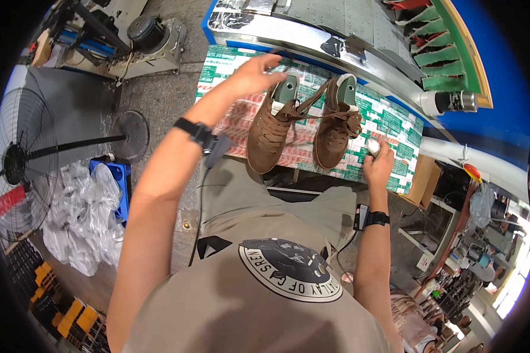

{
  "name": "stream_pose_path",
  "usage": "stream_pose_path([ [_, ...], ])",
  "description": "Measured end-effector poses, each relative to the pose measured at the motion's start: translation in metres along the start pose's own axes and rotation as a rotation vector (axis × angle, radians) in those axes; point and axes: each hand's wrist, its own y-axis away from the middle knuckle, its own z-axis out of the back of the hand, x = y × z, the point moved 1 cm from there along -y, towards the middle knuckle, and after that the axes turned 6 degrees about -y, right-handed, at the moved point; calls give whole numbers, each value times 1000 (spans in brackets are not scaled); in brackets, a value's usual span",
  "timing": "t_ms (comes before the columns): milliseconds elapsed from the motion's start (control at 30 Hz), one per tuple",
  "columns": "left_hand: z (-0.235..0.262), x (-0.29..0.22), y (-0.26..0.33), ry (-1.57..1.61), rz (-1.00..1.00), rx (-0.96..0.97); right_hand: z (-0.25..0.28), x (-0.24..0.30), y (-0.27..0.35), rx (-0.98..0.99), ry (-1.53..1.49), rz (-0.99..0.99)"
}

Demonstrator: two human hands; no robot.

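Observation:
Two brown lace-up shoes stand side by side on a table top covered with green, white and red printed sheeting (388, 167), toes toward me. The left shoe (266, 144) and the right shoe (331, 138) have green insoles, and brown laces (303, 110) run between them. My left hand (254, 76) is at the heel of the left shoe, fingers apart, its thumb close to the heel's rim; I cannot tell if it touches. To the right of the shoes, my right hand (380, 163) has its fingers closed round a small white rounded thing (373, 146), its kind unclear.
Beyond the table runs a machine with a metal conveyor (330, 20) and a rail. Hanging green flaps (441, 56) are at the far right. On the left are a standing fan (17, 162), clear plastic bags (85, 215) by a blue crate (121, 185), and a motor (147, 32).

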Motion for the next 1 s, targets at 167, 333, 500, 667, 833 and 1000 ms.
stream_pose_path([
  [167, -10, -10, 7, 124, 61, 164, 31, 3, 9, 77, -312, -275],
  [333, 13, -13, 17, -91, 108, 140, 72, 63, 62, 364, -1680, -349],
  [500, 13, -23, 30, -168, 118, 138, 48, 184, 90, 901, -1974, -423],
  [667, 10, -34, 37, -207, 126, 132, 19, 241, 68, 716, -1215, 103],
  [833, 9, -31, 37, -271, 121, 92, 18, 275, 54, 291, -534, 505],
  [1000, 5, -29, 36, -353, 76, 44, 8, 278, 62, 383, -594, 432],
])
